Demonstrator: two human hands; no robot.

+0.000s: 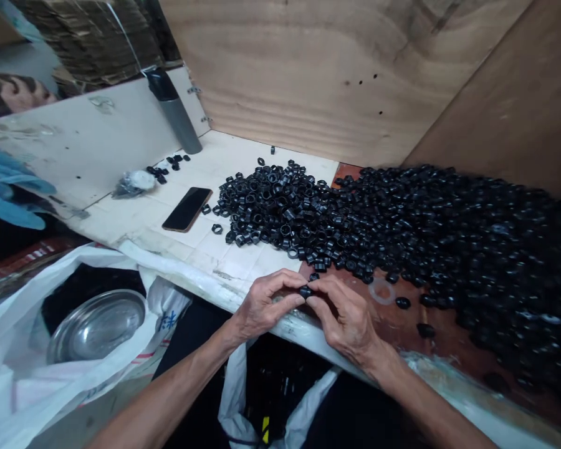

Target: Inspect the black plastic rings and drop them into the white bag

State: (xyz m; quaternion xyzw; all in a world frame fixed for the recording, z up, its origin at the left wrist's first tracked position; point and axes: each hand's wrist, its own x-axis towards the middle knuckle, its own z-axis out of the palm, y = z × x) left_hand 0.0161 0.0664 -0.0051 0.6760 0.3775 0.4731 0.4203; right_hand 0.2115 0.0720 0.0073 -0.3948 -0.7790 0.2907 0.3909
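Observation:
My left hand [267, 302] and my right hand [345, 312] meet over the table's front edge. Between their fingertips they pinch one small black plastic part [305, 291], which looks round; its exact kind is too small to tell. Just behind it another black piece [313, 277] lies by my fingers. Beyond my hands spreads a heap of black ring nuts [271, 206]. To the right it runs into a larger pile of small black parts [449, 224]. A translucent ring [382, 291] and a loose black cap [402, 303] lie right of my right hand.
A phone [187, 209], a crumpled plastic bag [135, 184] and a grey bottle [180, 118] are at the left. Wooden boards [346, 75] wall the back. A white sack [23, 349] holding a metal bowl [100, 324] stands lower left; another open bag [236, 399] hangs below my hands.

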